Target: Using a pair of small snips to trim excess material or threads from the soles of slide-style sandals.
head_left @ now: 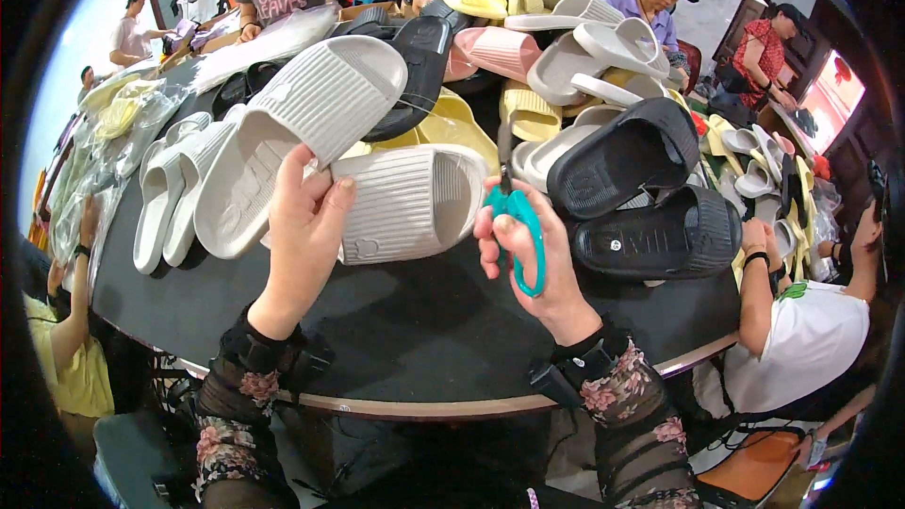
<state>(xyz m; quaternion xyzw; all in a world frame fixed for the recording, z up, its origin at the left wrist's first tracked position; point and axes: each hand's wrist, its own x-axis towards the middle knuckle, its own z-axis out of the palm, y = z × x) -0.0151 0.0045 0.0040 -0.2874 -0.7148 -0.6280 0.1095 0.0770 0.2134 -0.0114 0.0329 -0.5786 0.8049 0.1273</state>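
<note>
My left hand (304, 226) grips a pair of white ribbed slide sandals (311, 123), one tilted up sole-first and the other (405, 203) lying flat behind my fingers. My right hand (533, 254) is closed around teal-handled scissors (520, 226), whose blades point up toward the white pair's right edge. Both hands hover over the black round table (405, 320).
Two black slides (641, 198) lie just right of the scissors. Heaps of white, yellow, pink and black slides (556, 47) cover the table's far side. Bagged pairs (123, 123) lie at the left. Several other people sit around the table; one in white (801, 339) is close on the right.
</note>
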